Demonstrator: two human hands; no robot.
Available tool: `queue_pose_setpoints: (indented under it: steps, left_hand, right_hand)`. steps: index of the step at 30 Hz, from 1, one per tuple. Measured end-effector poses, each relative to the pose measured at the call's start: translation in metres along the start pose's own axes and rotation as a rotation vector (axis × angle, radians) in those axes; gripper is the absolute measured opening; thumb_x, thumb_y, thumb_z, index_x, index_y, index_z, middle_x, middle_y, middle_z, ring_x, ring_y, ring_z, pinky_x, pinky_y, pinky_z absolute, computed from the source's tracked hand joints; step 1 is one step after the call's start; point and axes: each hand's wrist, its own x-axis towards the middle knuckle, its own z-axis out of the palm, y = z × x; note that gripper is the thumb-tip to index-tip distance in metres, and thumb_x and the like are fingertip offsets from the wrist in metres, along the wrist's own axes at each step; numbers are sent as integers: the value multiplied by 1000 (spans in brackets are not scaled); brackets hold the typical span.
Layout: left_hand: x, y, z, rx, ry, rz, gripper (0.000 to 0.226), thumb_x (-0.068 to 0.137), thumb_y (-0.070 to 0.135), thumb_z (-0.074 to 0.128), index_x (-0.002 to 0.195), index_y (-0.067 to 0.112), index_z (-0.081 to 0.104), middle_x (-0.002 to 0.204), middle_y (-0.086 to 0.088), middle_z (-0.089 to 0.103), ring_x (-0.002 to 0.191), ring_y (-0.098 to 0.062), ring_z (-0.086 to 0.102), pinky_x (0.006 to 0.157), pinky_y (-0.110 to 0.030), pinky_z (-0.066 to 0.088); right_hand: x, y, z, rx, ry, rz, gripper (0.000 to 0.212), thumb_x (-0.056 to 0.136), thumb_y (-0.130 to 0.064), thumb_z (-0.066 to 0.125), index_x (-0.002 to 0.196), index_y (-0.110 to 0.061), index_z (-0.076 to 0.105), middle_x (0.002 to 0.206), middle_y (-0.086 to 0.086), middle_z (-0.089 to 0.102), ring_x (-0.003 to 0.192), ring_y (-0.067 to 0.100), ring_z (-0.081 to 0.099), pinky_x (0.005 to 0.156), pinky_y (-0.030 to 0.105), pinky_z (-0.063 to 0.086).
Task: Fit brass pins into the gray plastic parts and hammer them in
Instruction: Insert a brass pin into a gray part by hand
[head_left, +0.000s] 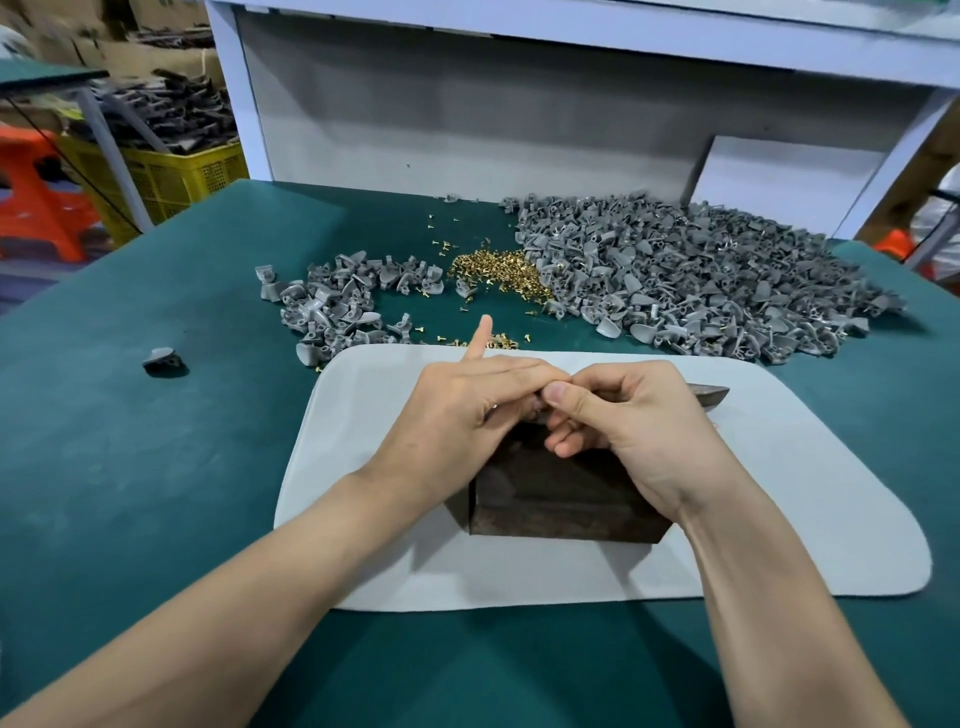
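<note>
**Pin fitting over the block: risk of a skewed or dropped pin**

The left hand (467, 410) gripped a gray part (540, 413) under its fingers, index raised, above the dark block (561, 499) on the mat (363, 519) toward the near edge of the desk (156, 493). The right hand (628, 415) was curled, thumb tip against the part; what it pinched could not be told. A pin entered off-axis would likely bend under hammering; a small one could slip and roll away. Only a matte gray sliver of the part showed. Loose brass pins (498, 270) lay between piles of gray plastic parts (675, 280) toward the far edge.
</note>
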Motion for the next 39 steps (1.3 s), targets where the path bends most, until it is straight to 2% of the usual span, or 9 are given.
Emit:
queue_pose_setpoints:
  steps: [6,10,13,15,19,28,32,37,39]
  left_hand:
    - [0,0,2,18,30,-16,28,83,-9,63,105,5,72,92,-2,72,83,-7,64,118,-50,16]
    - [2,0,3,-85,75,-101,23,85,-2,64,103,10,72,89,9,70,79,-6,64,118,-32,19]
    - [7,-1,-3,-471,23,-360,25,88,0,60,105,17,67,77,10,68,63,-6,63,92,-19,47]
    - [8,-3,-6,-617,6,-448,21,90,3,57,104,16,64,75,1,68,61,-10,64,75,-19,52]
    - [8,-4,-6,-700,18,-499,7,89,5,58,95,9,58,73,-7,68,59,-16,66,72,-25,53]
    - [6,-5,-8,-663,-5,-446,28,78,-3,69,99,15,64,91,0,70,87,-9,68,87,-24,53]
    - [6,-2,-7,-552,-1,-387,39,82,-4,66,112,20,63,103,-5,69,95,-11,66,93,-28,51]
    - [4,-3,-6,-282,17,-242,34,84,2,66,117,-1,63,108,-3,68,101,-2,59,108,-24,37]
    - [3,-6,-3,-196,25,-183,32,85,3,64,116,-4,62,105,-8,69,105,-11,52,113,-31,31]
  right_hand:
    - [1,0,-1,6,1,21,15,84,3,61,70,8,62,49,6,60,41,13,59,44,17,49]
    - [0,-3,-1,15,-9,31,19,86,-4,61,77,13,63,53,8,60,43,15,59,44,18,49]
    - [-1,-7,0,26,-44,17,20,87,-9,60,77,8,63,57,9,58,45,17,58,42,20,47]
    - [-2,-8,1,-14,-36,-35,13,86,-3,60,74,3,62,59,9,57,44,17,56,40,21,45]
    - [0,-2,4,-102,-3,-141,11,83,4,63,75,-3,61,63,5,58,45,18,57,41,23,46]
    - [0,2,4,-313,142,-232,15,80,0,70,75,-12,62,59,0,64,47,20,64,49,28,54]
    - [-1,3,8,-540,266,-294,29,75,-5,74,92,-25,60,66,-9,65,56,13,68,60,36,59]
    - [-6,3,14,-771,281,-442,31,74,-4,70,104,-14,72,79,0,70,66,18,68,69,41,58]
    - [-7,3,14,-776,278,-441,29,75,-2,71,102,-13,74,79,3,72,64,19,67,68,40,58]
